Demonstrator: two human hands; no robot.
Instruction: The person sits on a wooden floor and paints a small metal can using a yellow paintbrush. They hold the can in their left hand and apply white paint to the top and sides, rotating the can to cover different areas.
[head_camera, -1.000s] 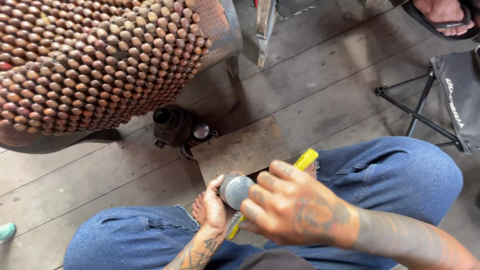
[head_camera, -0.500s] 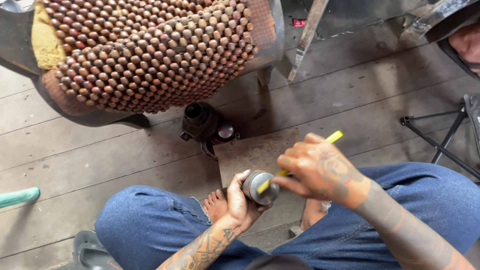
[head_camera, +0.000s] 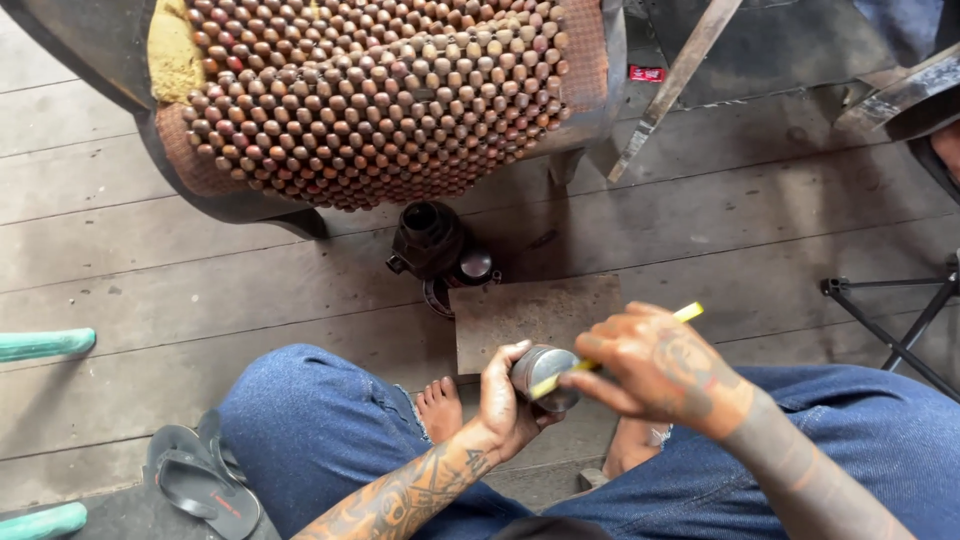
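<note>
At the far left we see two teal bars: one (head_camera: 45, 344) pokes in at mid height, the other (head_camera: 40, 522) at the bottom corner. Just right of the lower one a dark flip-flop (head_camera: 200, 482) lies on the wooden plank floor (head_camera: 180, 270). Above it stands a seat covered in brown wooden beads (head_camera: 370, 95), with a patch of yellow foam showing at its upper left. Next come our knees in blue jeans (head_camera: 320, 430), and a bare foot (head_camera: 438, 408) peeks out between them.

Below the beaded seat a black metal part (head_camera: 432, 245) (a cylinder with an open top) sits on the planks, touching the corner of a rusty flat metal plate (head_camera: 535, 315).

Our left hand (head_camera: 503, 395) is clenched around a small round metal cylinder (head_camera: 545, 372), which it holds over the lap, just in front of the plate's near edge. Our right hand (head_camera: 660, 365) pinches a thin yellow stick (head_camera: 690, 312), whose lower end lies against the cylinder's face.

At the right edge stand the black legs of a folding stand (head_camera: 900, 335), and a slanted metal bar (head_camera: 675, 85) leans near the top.
</note>
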